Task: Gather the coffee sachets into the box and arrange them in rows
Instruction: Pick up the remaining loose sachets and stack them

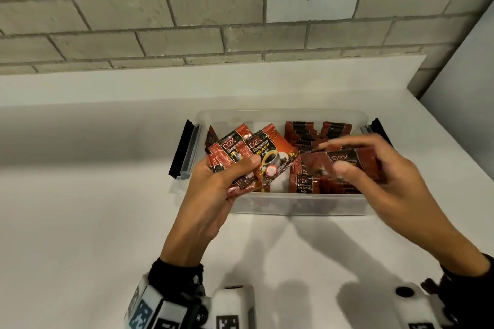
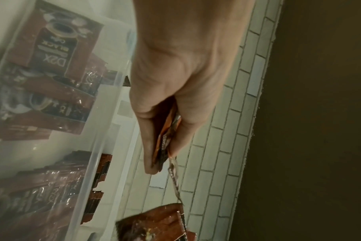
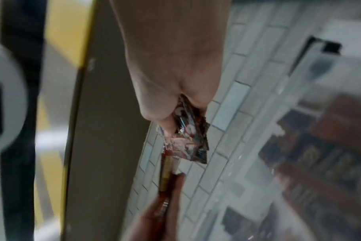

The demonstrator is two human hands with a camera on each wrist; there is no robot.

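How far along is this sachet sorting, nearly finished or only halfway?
About midway, I'd guess. Done: upright rows of sachets already stand in the far right of the clear box. In hand: the left hand holds a small fan of sachets, and the right hand grips one more sachet. Left: loose sachets lying flat inside need standing in rows.

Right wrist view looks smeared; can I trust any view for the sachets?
Head view: sharp on the left hand and its sachets, right hand motion-blurred. Left wrist view: dim but readable. Right wrist view: blurred throughout.
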